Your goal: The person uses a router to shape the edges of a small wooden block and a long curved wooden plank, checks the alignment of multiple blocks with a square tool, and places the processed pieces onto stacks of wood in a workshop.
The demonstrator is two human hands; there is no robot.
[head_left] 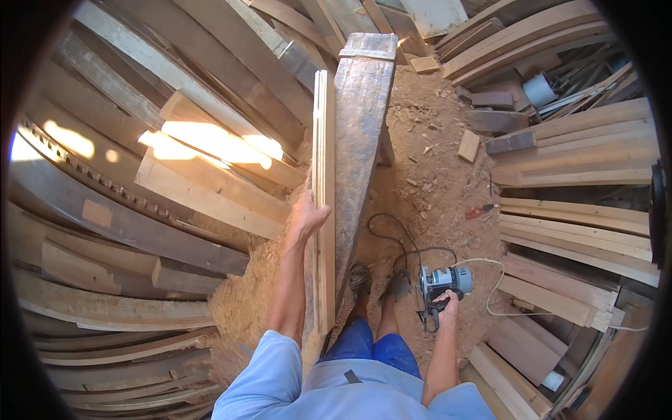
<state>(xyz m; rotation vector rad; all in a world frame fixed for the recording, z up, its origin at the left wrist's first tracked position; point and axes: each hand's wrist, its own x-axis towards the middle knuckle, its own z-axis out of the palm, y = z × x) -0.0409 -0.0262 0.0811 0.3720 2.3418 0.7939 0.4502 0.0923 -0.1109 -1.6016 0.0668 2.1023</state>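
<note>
Left hand [306,218]: wrapped over the near part of a narrow pale plank [323,203], fingers closed on its edge, apparently steadying it on edge.
Plank: stands on its thin side along the left of the long grey beam [360,133], a raised surface running away from the person.
Right hand [446,306]: closed round the handle of a grey circular saw [441,285], held low at the side, clear of the wood; the blade is hard to make out.
Cord [392,234]: loops over the sawdust floor [434,182].
Surroundings: stacked boards [574,147] right, piled timber [140,182] left.
</note>
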